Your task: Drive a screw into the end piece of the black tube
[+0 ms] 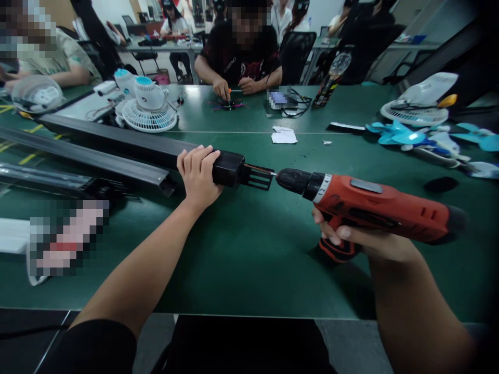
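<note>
My left hand [199, 174] is wrapped over the end of a long black metal bar [140, 143] that lies slantwise on the green table. A slotted black bracket [255, 176] sticks out of the bar's end. My right hand [351, 236] grips the handle of a red cordless drill [384, 205], one finger near the trigger. The drill is held sideways, its black chuck [296, 180] facing left. Its thin bit reaches the bracket's upper edge; I cannot tell whether it sits in a screw. My right palm is partly hidden by the drill.
More metal profiles [81, 156] lie at the left. White fans [150, 106] stand behind the bar. Blue fan blades [401, 136] and a fan housing [419, 104] lie at the right. A bottle [331, 80] stands farther back. Across the table [249, 270] a person [239, 54] handles small wired parts.
</note>
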### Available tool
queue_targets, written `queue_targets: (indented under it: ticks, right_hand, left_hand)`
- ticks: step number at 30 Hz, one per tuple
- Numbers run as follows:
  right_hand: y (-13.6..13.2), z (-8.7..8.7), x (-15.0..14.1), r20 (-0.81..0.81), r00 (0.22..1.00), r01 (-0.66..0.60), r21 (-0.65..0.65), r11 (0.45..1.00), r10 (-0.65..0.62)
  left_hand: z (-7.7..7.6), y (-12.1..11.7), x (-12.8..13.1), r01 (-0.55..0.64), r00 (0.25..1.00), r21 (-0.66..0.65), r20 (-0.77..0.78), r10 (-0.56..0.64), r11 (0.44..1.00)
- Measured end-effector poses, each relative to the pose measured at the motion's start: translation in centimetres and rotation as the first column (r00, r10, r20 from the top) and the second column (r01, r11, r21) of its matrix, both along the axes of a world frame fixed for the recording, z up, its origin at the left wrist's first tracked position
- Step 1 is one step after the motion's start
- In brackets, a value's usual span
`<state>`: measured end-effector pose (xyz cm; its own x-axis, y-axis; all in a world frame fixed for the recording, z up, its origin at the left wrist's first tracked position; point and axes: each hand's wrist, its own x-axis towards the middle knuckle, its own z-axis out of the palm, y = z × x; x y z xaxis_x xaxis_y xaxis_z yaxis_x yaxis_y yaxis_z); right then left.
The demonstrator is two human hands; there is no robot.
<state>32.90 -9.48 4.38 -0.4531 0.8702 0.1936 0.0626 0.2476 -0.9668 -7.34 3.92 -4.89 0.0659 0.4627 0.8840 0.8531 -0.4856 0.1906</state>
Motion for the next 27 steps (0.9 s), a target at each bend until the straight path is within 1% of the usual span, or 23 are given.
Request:
queue_targets:
  ticks: [6,10,13,16,22,27]
  right_hand:
    - [-0.18,0.22,-0.26,-0.014,1.000,-0.001,0.000,1.000,0.001]
    - [-0.36,0.04,-0.18,-0.042,0.999,-0.002,-0.021,1.000,0.001]
    - [-0.25,-0.26,-0.06,-0.068,0.998,-0.004,-0.004,1.000,0.004]
    - [-0.06,-0.41,0.00,-0.055,0.998,-0.006,-0.002,1.000,0.006]
    - [0.03,-0.23,-0.08,-0.033,0.999,-0.027,0.006,1.000,0.027]
    - [-0.15,-0.13,-0.12,-0.033,0.999,-0.014,0.002,1.000,0.014]
  left_hand:
    - [0.23,-0.12,0.05,-0.033,0.999,-0.082,0.002,0.033,0.996]
    - [0.48,-0.25,0.04,0.002,1.000,-0.118,0.024,0.001,0.993]
    - [0.56,-0.30,0.01,0.011,1.000,-0.137,0.029,-0.007,0.990]
    - [0.45,-0.26,-0.02,0.005,1.000,-0.116,0.019,-0.002,0.993]
    - [0.06,-0.06,-0.02,-0.016,1.000,-0.015,-0.016,0.016,1.000]
    - [-0.06,0.03,-0.10,-0.001,1.000,-0.015,-0.019,0.001,1.000]
